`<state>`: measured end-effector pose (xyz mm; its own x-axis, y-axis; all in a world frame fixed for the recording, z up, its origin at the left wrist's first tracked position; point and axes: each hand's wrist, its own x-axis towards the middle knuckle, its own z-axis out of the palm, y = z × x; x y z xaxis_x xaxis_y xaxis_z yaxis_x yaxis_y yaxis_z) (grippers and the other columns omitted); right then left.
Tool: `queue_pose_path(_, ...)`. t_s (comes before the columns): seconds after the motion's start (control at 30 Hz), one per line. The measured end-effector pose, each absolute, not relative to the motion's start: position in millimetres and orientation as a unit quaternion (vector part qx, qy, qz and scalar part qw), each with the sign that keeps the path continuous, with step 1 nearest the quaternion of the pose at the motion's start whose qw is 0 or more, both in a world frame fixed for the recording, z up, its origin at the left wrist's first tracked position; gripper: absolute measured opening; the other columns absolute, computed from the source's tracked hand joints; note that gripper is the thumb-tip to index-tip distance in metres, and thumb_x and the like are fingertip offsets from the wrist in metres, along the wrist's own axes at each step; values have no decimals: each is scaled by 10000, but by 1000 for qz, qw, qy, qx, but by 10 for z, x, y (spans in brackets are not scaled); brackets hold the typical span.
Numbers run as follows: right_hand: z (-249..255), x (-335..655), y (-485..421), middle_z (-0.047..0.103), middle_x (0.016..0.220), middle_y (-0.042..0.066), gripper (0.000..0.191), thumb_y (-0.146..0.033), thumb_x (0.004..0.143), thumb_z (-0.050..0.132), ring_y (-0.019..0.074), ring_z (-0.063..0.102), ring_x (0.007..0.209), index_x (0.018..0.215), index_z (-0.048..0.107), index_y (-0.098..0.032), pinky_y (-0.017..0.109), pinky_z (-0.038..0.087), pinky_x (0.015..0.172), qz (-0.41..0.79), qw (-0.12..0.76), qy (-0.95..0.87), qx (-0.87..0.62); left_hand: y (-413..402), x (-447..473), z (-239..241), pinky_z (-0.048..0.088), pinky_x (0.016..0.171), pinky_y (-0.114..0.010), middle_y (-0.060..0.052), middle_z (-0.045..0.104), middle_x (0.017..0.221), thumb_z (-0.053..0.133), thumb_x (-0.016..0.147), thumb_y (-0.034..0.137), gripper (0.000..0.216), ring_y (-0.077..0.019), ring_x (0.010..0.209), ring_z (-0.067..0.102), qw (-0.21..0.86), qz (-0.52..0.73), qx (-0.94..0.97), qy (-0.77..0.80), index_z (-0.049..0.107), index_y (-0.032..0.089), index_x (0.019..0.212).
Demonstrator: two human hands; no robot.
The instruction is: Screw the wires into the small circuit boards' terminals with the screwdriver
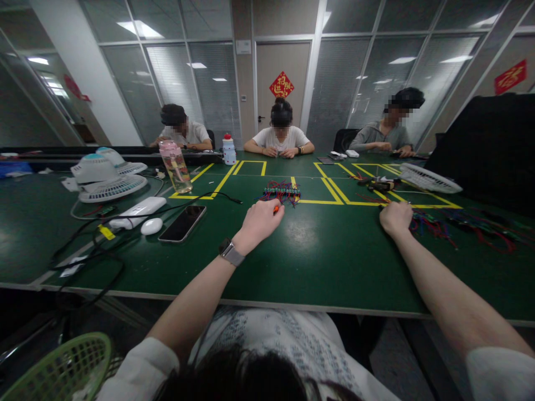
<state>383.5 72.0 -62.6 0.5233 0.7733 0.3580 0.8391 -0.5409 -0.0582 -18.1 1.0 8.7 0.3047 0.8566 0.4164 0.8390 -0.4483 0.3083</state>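
My left hand point(261, 221) is closed around a small tool with an orange handle point(276, 209), just short of a terminal block strung with red and blue wires point(281, 192) on the green table point(317, 256). A watch sits on that wrist. My right hand point(395, 216) is curled into a fist on the table, touching the near end of a heap of red, blue and green wires point(430, 225). What it holds, if anything, is hidden.
A black phone point(183, 223), white mouse point(151, 226), power strip point(137, 213), two small fans point(109, 179), cables and a pink bottle point(176, 165) lie to the left. Another fan point(429, 178) lies right. Three people sit across the table. A green basket point(58, 370) sits below left.
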Motion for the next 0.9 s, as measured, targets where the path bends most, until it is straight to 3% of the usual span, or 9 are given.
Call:
queue_pose_path(0.23,-617,3820,712,574,1060,336,353,-114,888,401,349,547,1038,1030,654,87,340,388,797,-142,117,-458,-870,19,-177,74,376,604,-246,-61,663,729,411,924,350,314,-162,627,590,9,265,808,526,655,174,833)
queue_pose_path(0.9,-640,3877,726,606,944,341,365,-103,865,399,341,574,907,931,690,108,352,369,704,-165,117,-482,-852,37,-182,59,370,591,-250,-63,656,720,409,925,352,321,-160,607,579,4,272,811,518,661,167,851)
